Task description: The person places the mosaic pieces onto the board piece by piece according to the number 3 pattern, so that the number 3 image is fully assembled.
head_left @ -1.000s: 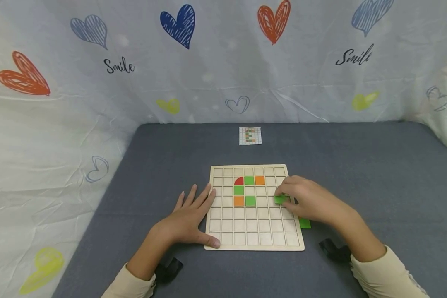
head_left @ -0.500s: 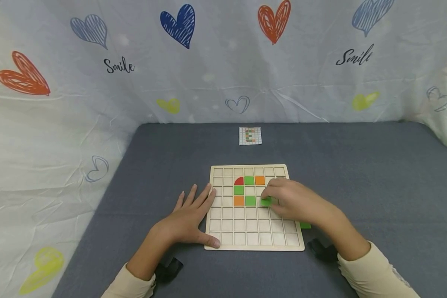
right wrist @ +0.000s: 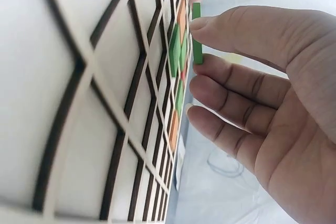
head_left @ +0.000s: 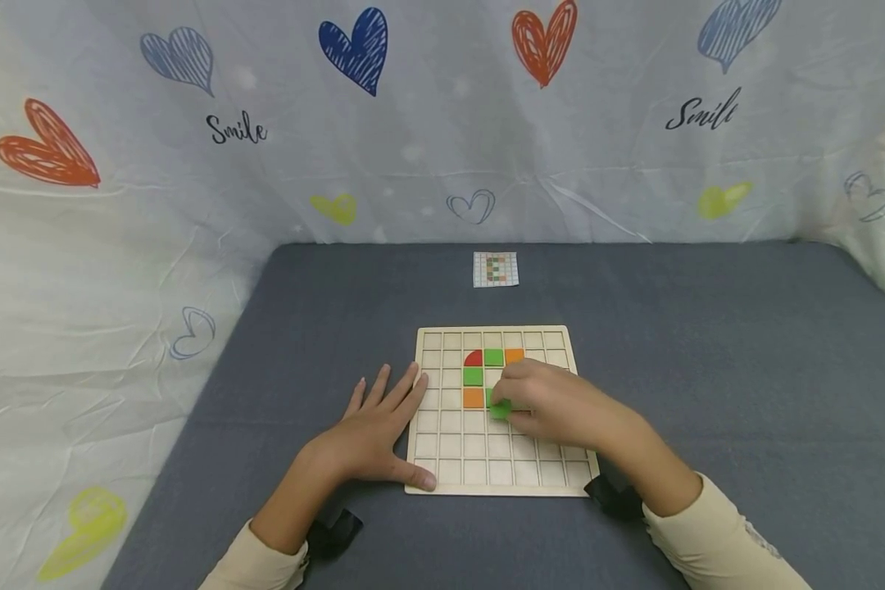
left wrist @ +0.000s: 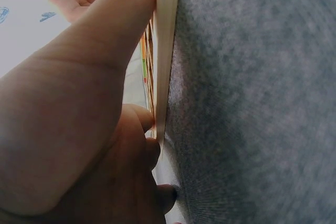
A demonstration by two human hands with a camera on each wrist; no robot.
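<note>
A light wooden grid board (head_left: 500,474) lies on the grey tabletop. My left hand (head_left: 369,442) rests on its left edge with fingers spread, the thumb near the front corner. Above the middle of the board, my right hand (head_left: 560,406) pinches a green square tile (right wrist: 197,32) between thumb and fingertip; in the right wrist view it is apart from the grid. Set in cells are a red quarter-round tile (head_left: 474,359), an orange tile (head_left: 473,397) and green tiles such as this green tile (head_left: 473,376). The held tile partly hides one green tile.
A small printed card (head_left: 496,270) with a coloured grid pattern lies behind the board. Black straps (head_left: 335,534) hang under both wrists. A white cloth (head_left: 413,131) with hearts and writing hangs behind the table.
My right hand has moved left across the board with the green tile. Its arm now covers the green piece beside the board's right edge. The left hand has stayed put.
</note>
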